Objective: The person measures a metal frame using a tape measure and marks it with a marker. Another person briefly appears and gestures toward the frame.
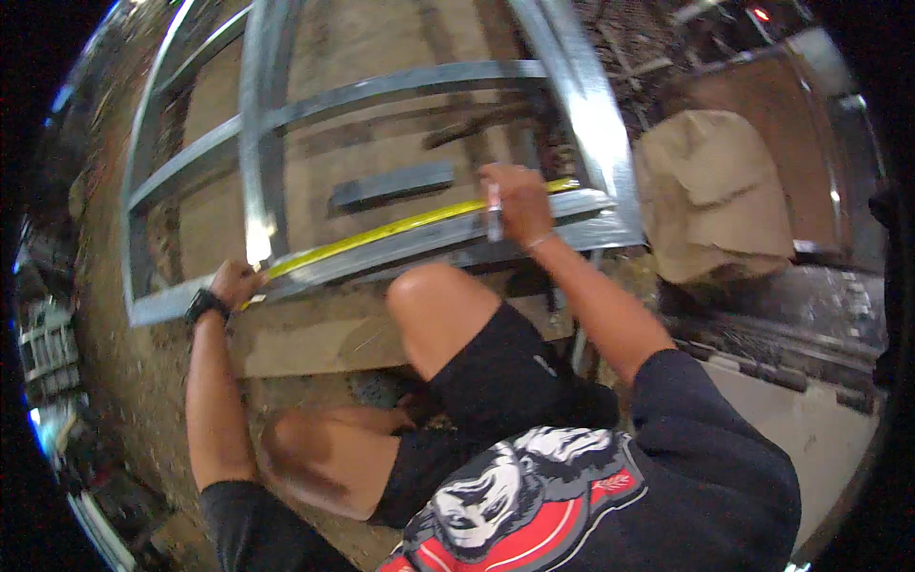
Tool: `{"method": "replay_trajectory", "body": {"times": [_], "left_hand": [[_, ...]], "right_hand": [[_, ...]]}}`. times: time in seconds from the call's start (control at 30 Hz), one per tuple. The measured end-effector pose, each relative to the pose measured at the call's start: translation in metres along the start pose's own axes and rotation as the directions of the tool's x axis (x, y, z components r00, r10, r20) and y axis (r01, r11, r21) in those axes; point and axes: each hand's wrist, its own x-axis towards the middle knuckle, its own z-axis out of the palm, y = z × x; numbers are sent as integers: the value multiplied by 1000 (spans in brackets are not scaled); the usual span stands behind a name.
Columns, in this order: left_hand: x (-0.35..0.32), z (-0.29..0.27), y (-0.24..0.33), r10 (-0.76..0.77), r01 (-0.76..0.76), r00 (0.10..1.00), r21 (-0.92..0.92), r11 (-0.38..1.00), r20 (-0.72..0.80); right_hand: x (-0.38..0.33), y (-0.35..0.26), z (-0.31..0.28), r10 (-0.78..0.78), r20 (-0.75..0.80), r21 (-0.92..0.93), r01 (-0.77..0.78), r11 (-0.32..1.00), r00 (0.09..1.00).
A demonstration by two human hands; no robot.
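Stretching a yellow tape measure along the lower rail of a grey metal frame, the person crouches over the work in the middle of the picture. The left hand, at the left centre, presses one end of the tape down at the frame's corner; its grip looks closed on that end, though the fingers are partly hidden. The right hand, just right of centre, pins the tape's other stretch to the rail and holds a slim marker pointing down, fingers wrapped narrowly round it.

To do this well, I judge the tape should lie flat and taut against the rail, with no sag between the hands. The marker tip should meet the metal squarely beside the tape's edge. A short loose bar lies inside the frame above the tape, apart from both hands.
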Motion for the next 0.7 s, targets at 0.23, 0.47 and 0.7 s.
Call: {"method": "replay_trajectory", "body": {"times": [0.23,0.47,0.7], "left_hand": [[-4,8,-18,8,-14,999,-128,992,-49],[-10,12,7,-71,64,991,-65,996,-115],[-7,10,14,-74,61,994,-141,988,-85]], "right_hand": [[8,-6,-4,60,-188,206,-20,978,980],[17,11,-17,215,-275,298,-130,946,937],[19,64,-33,23,-128,88,-11,996,991]]}}
